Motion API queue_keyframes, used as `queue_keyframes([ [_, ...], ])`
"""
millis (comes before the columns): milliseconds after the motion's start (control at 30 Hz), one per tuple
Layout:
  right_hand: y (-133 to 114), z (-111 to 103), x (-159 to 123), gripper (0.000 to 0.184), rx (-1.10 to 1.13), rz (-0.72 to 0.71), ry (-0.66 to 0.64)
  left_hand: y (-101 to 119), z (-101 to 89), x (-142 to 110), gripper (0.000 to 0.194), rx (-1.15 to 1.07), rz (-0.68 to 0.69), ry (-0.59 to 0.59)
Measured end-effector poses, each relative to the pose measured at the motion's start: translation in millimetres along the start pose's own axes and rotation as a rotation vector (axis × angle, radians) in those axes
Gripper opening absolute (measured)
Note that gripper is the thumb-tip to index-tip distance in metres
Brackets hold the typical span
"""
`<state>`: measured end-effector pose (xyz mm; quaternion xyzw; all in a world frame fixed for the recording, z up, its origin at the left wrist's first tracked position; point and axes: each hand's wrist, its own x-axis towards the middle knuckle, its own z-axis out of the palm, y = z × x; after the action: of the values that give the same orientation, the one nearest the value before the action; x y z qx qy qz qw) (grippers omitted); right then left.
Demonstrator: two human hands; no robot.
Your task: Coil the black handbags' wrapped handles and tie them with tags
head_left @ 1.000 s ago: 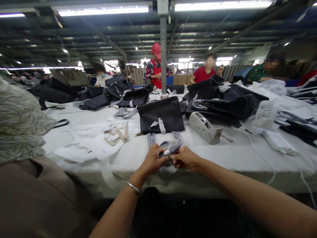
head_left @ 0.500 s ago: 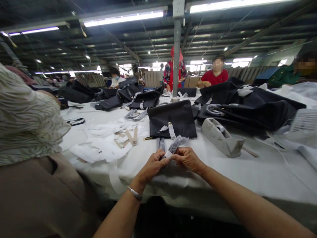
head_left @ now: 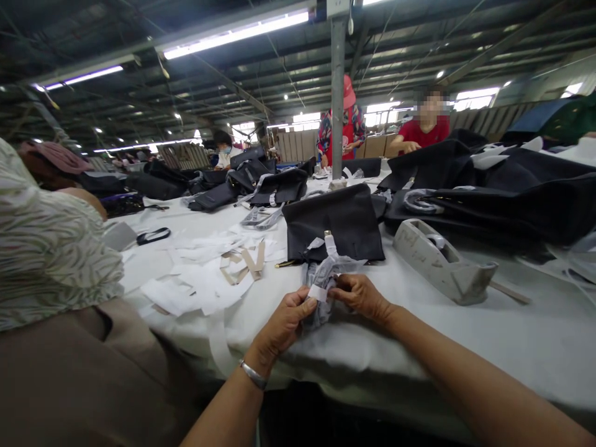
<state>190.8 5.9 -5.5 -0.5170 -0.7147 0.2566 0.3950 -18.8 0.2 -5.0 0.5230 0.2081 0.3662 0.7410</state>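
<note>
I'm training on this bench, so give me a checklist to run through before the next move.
1. Left hand gripping the plastic-wrapped bundle: ok.
2. Right hand at the bundle: ok; firmness of grip, cannot tell.
3. White band fastened all round: cannot tell, far side hidden.
4. Black bag lying just beyond the hands: ok.
5. Table free of paper scraps: not ok, they lie left of the bag.

1. The left forearm (head_left: pixel 226 406), bare, rises steeply from the lower edge.
2. The left grip (head_left: pixel 285 316) is closed in a pinch, thumb (head_left: pixel 306 306) on top, pointing toward the right grip (head_left: pixel 362 298).
3. The right grip's fingers are bent, their tips just beside the left thumb.
4. The right forearm (head_left: pixel 475 375), also bare, slants in from the lower right.
</note>
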Motion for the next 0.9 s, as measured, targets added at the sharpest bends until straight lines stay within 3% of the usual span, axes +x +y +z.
queue_keyframes([
  [200,-28.4,-6.6,-43.7,0.031,0.187,0.214,0.226,1.8,4.2,-0.9,0.044,0.027,-0.029,-0.032],
  [267,-42.5,-4.6,-59.9,0.030,0.348,0.340,0.204,3.2,6.5,-1.5,0.040,0.168,0.001,-0.014],
  [400,-65.9,5.5,-75.2,0.037,0.622,0.544,0.044,2.1,17.6,-6.4,0.030,0.679,0.185,0.057],
  [533,-75.6,11.7,-76.3,0.032,0.581,0.490,0.097,-10.1,31.9,-15.4,0.024,0.958,0.356,0.148],
  [667,-72.9,7.5,-78.5,0.034,0.546,0.466,0.037,-22.8,39.0,-20.0,0.022,1.072,0.447,0.149],
  [800,-70.2,1.5,-76.3,0.036,0.544,0.548,-0.018,-20.8,41.4,-20.4,0.020,1.104,0.446,0.152],
  [900,-70.0,-8.6,-74.8,0.039,0.665,0.516,-0.142,-14.6,42.1,-21.9,0.021,1.064,0.411,0.144],
])
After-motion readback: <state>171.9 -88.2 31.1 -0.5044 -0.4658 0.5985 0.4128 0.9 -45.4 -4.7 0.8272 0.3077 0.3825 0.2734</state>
